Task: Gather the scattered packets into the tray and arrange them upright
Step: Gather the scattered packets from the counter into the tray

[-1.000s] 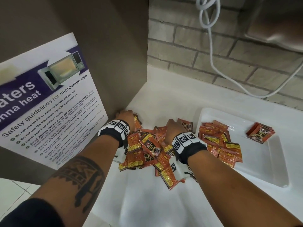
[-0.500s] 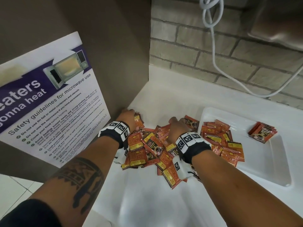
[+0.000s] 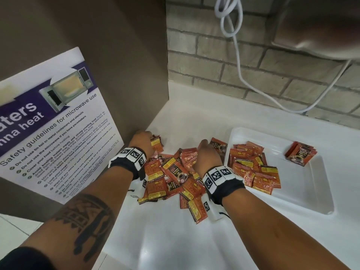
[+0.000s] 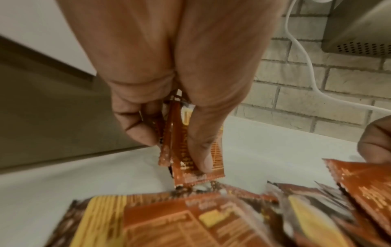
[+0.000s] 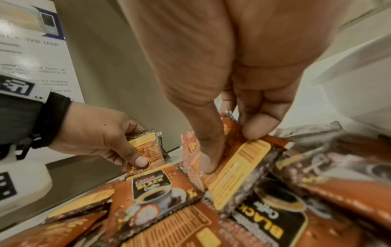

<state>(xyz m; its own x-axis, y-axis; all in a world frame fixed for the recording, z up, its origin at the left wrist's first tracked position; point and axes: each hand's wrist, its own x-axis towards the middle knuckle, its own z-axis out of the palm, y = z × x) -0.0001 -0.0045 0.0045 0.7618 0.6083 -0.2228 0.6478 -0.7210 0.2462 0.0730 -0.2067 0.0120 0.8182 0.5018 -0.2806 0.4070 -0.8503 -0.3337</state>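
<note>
Several orange coffee packets [image 3: 175, 176] lie heaped on the white counter between my wrists. My left hand [image 3: 143, 141] is at the heap's far left by the brown wall and pinches a few packets [image 4: 186, 142] on edge between thumb and fingers. My right hand [image 3: 207, 154] sits on the heap's right side beside the tray, thumb and fingers pinching a packet [image 5: 237, 160]. The white tray [image 3: 303, 193] stands to the right. A loose pile of packets [image 3: 255, 168] lies in its left part and a small stack [image 3: 301, 155] leans at its far side.
A brown wall panel with a microwave safety poster [image 3: 54, 129] closes off the left. A brick wall [image 3: 214, 55] with a white cable [image 3: 239, 61] runs behind. A metal appliance [image 3: 319, 32] hangs at the top right. The counter's near edge [image 3: 101, 256] lies at lower left.
Both hands stayed at the heap. The left hand has drawn a few packets together against the wall; the right hand has shifted slightly toward the tray.
</note>
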